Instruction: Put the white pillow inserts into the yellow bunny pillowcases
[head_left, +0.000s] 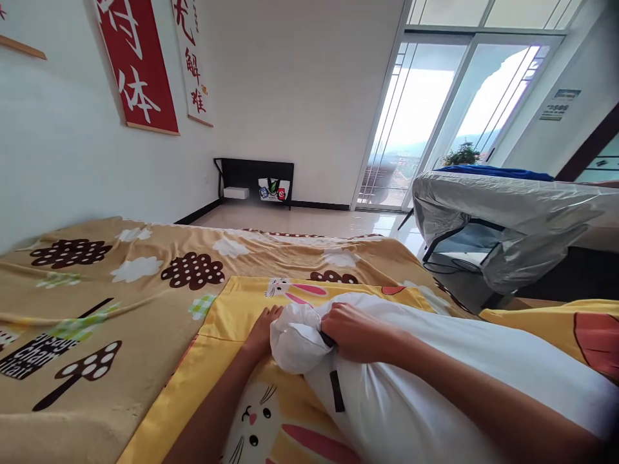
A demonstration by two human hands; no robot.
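– Where is the white padded bedding (483, 341) placed?
– Upon the yellow rabbit-print cloth (227, 319). Its bunched end is gripped by the fingers of the nearer right hand (355, 332); the left hand (265, 327) is set just beside it, fingertips partly hidden, hold indeterminable.
– How is it oriented?
– The long axis is directed rightward across the cloth, the bunched end being pointed left.

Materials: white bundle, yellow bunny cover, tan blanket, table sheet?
White bundle: probably matte woven fabric, soft filling likely; it bulges and creases.
Yellow bunny cover: smooth printed cloth, slight sheen; cotton or polyester unclear.
Tan blanket: likely plush fleece; fuzzy, dull surface.
Table sheet: apparently thin plastic film; translucent, shiny, crinkled.
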